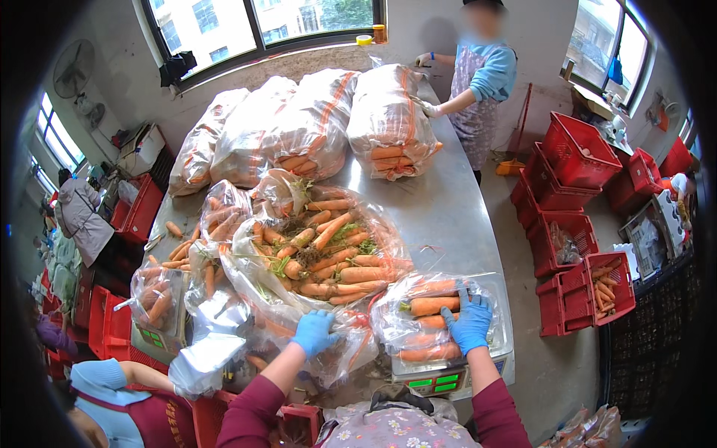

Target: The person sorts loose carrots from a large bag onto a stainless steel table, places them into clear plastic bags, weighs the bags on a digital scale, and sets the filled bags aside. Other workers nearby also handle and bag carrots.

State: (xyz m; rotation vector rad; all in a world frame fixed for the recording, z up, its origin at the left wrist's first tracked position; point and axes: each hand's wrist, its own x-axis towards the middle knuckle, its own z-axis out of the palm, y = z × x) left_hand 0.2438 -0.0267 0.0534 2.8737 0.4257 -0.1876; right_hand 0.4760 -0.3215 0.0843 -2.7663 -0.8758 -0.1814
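Observation:
My right hand (470, 322), in a blue glove, rests with spread fingers on a clear plastic bag of carrots (431, 307). That bag lies on a digital scale (448, 382) with lit green displays. My left hand (313, 333), also gloved in blue, lies on the loose near edge of a large open plastic sack (263, 297). Its thumb is apart from its fingers, and I see nothing gripped in it. Inside the sack is a heap of loose carrots (336, 255), some with green tops and dirt.
Several full carrot sacks (313, 123) stand along the far side of the metal table (442, 207). A co-worker (482, 84) touches one. Another co-worker (123, 397) is close on my left, beside a second scale (159, 339). Red crates (566, 241) are stacked at right.

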